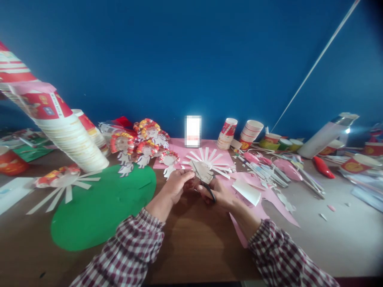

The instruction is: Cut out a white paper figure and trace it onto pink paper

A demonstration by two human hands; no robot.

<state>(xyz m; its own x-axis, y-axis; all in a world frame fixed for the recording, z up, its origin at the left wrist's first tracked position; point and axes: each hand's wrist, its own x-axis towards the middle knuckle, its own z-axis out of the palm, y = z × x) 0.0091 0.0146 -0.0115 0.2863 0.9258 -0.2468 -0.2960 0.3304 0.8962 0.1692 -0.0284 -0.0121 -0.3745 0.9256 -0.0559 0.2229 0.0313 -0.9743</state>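
My right hand [216,194] is closed round the dark handles of a pair of scissors [211,192]. Pinched in the fingers of my left hand [180,184] is a small pale paper cutout [202,169], and the scissors meet its lower edge. My fingers hide part of both. Just behind the cutout, a paper cup cut into a fan of white strips [214,161] lies on pink paper [176,146]. Left of my hands stand several paper figures with red and yellow curled rims [146,150].
A green paper oval [104,207] covers the table's left, beneath another cut-strip cup [67,185]. A tall stack of paper cups [68,135] leans at left. Shorter cup stacks [227,133] stand at the back. Markers, paper scraps and a white bottle [324,137] lie to the right.
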